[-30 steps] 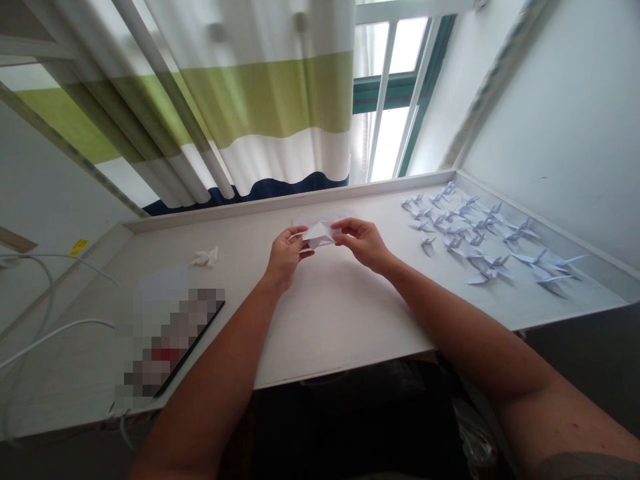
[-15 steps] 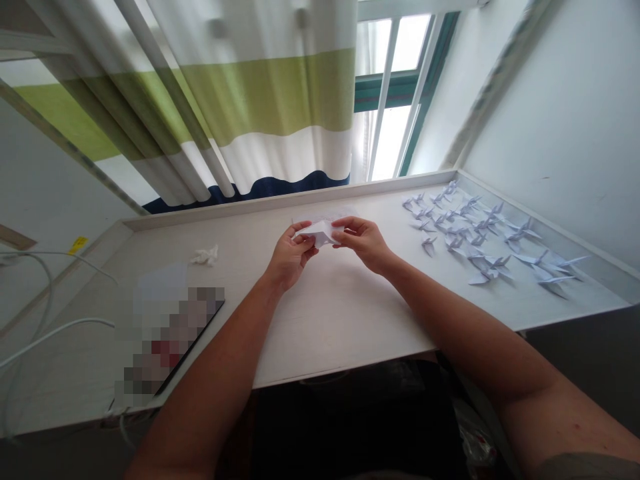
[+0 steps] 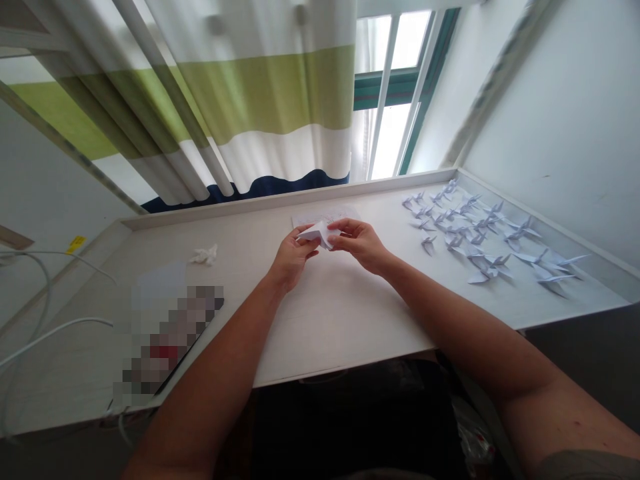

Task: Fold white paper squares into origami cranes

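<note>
A folded paper (image 3: 317,235) is pinched between closed fingertips of left hand (image 3: 293,257) and right hand (image 3: 363,243); the crease could be skewed if either grip is loosened.

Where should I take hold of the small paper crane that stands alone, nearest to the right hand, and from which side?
Pinch the paper crane by its middle body, from above and from its left. Its thin wings spread sideways and would likely bend. The other paper cranes crowd its right and far sides, while only the table lies to its left.
</note>
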`<action>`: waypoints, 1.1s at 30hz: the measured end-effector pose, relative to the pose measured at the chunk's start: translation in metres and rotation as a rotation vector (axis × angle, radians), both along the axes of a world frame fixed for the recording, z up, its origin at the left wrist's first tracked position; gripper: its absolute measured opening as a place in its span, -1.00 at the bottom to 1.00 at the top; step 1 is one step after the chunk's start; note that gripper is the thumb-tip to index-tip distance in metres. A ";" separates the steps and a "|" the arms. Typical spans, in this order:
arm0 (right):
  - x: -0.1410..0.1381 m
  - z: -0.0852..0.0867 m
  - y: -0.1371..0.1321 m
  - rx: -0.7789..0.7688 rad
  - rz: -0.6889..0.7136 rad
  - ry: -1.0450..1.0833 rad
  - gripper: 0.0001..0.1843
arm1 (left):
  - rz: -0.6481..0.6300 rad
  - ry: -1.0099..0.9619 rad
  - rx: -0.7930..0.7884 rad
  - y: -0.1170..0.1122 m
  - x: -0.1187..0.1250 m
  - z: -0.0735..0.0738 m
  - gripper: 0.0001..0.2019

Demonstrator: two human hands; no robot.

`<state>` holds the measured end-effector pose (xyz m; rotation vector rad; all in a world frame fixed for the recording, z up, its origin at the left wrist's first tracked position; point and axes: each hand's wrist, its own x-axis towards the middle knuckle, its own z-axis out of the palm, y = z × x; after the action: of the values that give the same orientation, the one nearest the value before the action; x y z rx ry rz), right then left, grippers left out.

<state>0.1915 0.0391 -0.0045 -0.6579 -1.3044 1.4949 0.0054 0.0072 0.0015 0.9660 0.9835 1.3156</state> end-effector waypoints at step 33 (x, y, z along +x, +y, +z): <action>0.009 0.003 0.003 0.165 -0.018 -0.297 -0.45 | 0.145 0.325 0.301 -0.003 0.005 -0.002 -0.70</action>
<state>0.2001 0.0418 -0.0017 -0.8020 -1.6236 1.2918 0.0102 0.0043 -0.0006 1.3925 1.1375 1.4844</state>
